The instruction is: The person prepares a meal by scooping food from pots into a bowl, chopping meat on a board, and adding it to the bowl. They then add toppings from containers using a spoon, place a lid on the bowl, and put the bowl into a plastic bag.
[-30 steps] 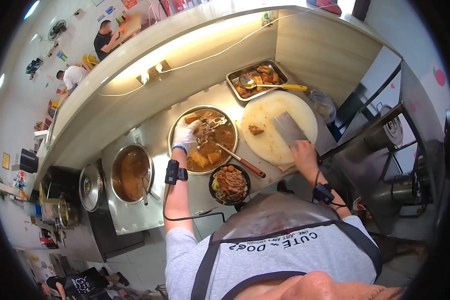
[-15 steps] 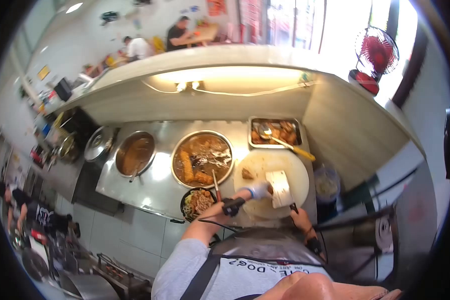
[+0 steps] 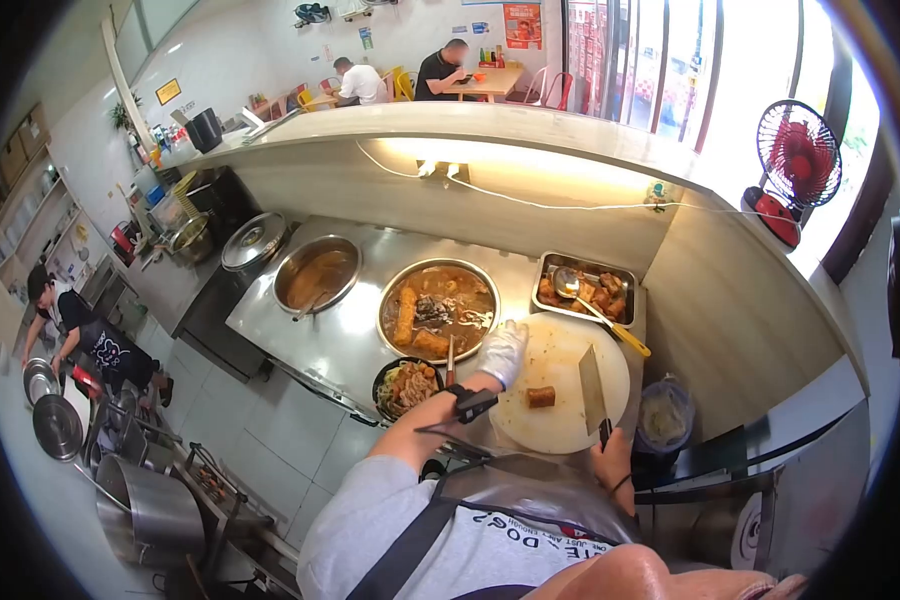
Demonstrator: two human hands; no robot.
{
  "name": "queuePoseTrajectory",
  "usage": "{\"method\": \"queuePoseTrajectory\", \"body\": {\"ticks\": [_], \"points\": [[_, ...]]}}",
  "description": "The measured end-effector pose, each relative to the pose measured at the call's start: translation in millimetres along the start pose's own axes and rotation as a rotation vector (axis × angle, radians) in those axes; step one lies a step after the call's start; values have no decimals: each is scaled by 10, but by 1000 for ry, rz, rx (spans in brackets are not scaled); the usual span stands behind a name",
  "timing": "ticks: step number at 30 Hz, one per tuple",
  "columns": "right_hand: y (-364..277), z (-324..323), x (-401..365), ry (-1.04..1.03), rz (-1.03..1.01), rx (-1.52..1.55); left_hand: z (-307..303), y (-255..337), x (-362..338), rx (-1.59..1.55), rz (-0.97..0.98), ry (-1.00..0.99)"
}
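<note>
My left hand [image 3: 505,352], in a white glove, rests at the left rim of the round white cutting board [image 3: 555,430], between the board and the wide pan of braised food [image 3: 438,308]. Nothing shows in its fingers. My right hand [image 3: 610,458] grips the handle of a cleaver [image 3: 592,388] whose blade stands over the right half of the board. A small brown piece of food [image 3: 541,397] lies on the board, left of the blade. A dark bowl of noodles and meat [image 3: 405,385] sits just left of my left forearm.
A metal tray of brown pieces [image 3: 585,290] with a yellow-handled ladle stands behind the board. A soup pot [image 3: 317,272] and lid [image 3: 254,241] are further left. A bagged bin [image 3: 663,415] sits right of the board. A red fan [image 3: 798,150] stands on the counter. A person [image 3: 80,335] bends at left.
My left hand left the pan, came onto the board, then drew back to its left rim. A second brown piece now lies beside the cleaver, which has shifted right.
</note>
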State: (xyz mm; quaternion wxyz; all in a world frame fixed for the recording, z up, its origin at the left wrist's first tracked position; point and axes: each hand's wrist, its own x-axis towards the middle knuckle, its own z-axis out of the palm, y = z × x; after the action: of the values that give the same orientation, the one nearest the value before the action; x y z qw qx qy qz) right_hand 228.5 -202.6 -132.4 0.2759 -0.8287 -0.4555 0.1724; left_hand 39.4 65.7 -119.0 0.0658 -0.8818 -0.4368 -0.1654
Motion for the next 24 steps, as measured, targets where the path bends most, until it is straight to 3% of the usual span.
{"method": "queuePoseTrajectory", "body": {"ticks": [4, 7, 10, 16, 17, 18, 22, 24], "points": [[93, 181, 9, -56, -69, -50, 360, -165, 28, -78, -57, -183], [122, 245, 43, -38, -62, -72, 370, -149, 40, -80, 205, -364], [48, 190, -24, -55, -19, -61, 505, -144, 67, -141, 244, -294], [103, 278, 76, -63, -62, -20, 874, -126, 170, -287, 172, 40], [59, 230, 73, -75, -40, -8, 760, -72, 171, -316, 125, -31], [-3, 187, 93, -82, -29, 6, 735, -39, 190, -147, 190, 26], [-16, 156, 153, -48, -30, 3, 50, 324, -132, -135, 313, 83], [-25, 133, 164, -35, -51, 40, 51, 422, -322, -165, 324, -33]]}}
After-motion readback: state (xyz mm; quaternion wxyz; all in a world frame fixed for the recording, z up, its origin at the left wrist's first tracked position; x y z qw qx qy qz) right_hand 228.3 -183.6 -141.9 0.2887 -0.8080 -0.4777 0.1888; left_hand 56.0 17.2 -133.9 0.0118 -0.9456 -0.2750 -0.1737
